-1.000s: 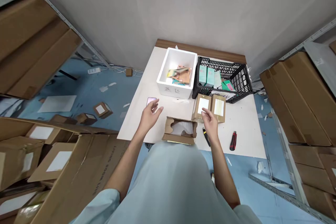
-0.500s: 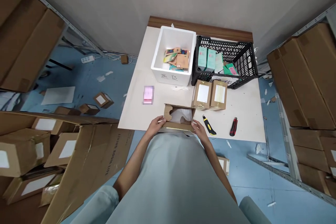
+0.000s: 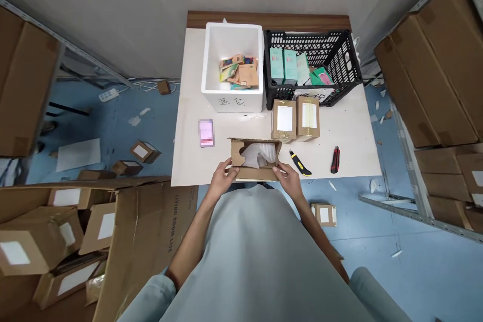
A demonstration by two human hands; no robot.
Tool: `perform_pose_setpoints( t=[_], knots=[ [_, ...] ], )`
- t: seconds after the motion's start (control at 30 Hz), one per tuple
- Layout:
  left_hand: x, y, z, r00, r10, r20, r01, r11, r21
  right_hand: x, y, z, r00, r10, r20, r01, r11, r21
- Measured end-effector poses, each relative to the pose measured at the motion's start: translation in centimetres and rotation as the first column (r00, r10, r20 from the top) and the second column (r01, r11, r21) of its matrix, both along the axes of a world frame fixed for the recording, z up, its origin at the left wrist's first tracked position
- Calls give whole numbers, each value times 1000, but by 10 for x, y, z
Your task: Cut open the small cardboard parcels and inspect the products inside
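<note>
An opened cardboard box (image 3: 237, 152) sits at the table's near edge, right in front of my body. Inside it shows whitish, translucent wrapping (image 3: 256, 155); what that covers is hidden. My left hand (image 3: 222, 179) grips the box's near left corner, thumb on top. At the near right corner, my right hand (image 3: 288, 178) holds the box the same way. A yellow and black box cutter (image 3: 301, 163) lies just right of my right hand. Farther right is a red and black box cutter (image 3: 335, 159).
A white foam bin (image 3: 232, 102) and a black crate (image 3: 313, 91), both holding small packages, stand at the back of the table (image 3: 188, 161). Two taped boxes (image 3: 284, 121) stand before the crate. A blurred pink item (image 3: 206, 133) lies left. A large carton (image 3: 147, 241) holds boxes.
The camera view has shifted and turned slightly. The box is tipped so more of the wrapping inside shows. Both hands stay on its near corners.
</note>
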State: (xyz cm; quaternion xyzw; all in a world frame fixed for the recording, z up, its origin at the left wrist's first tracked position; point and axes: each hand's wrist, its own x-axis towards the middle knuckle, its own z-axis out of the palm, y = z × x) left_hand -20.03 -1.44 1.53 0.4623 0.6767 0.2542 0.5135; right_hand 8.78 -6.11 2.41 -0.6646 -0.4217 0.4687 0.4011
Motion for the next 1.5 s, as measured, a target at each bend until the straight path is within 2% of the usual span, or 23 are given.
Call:
perform_pose_setpoints(
  t=[0.13, 0.27, 0.53, 0.7, 0.9, 1.07, 1.17, 1.33, 1.5],
  knots=[
    [-9, 0, 15, 995, -83, 58, 79, 995, 56, -11, -12, 21, 998, -45, 33, 44, 998, 36],
    [-18, 6, 34, 989, -116, 94, 106, 989, 108, -28, -25, 42, 989, -127, 70, 122, 990, 69],
    [-34, -3, 71, 934, -222, 282, 198, 974, 113, -57, -58, 71, 954, -270, 131, 255, 959, 122],
    [-43, -16, 75, 897, -306, 320, 286, 952, 109, -72, -90, 79, 911, -374, 171, 350, 924, 157],
    [-34, -29, 65, 816, -441, 373, 422, 896, 137, -85, -147, 89, 847, -463, 260, 437, 886, 155],
    [-3, -42, 56, 726, -556, 403, 518, 829, 212, -81, -197, 99, 755, -544, 366, 518, 837, 176],
    [25, -51, 57, 656, -642, 396, 589, 764, 263, -73, -224, 106, 682, -606, 409, 581, 789, 200],
    [88, -64, 69, 475, -812, 339, 737, 577, 351, -54, -267, 115, 521, -723, 453, 708, 663, 244],
    [183, -92, 87, 277, -937, 214, 839, 344, 421, -23, -320, 123, 287, -786, 548, 825, 494, 276]
  ],
)
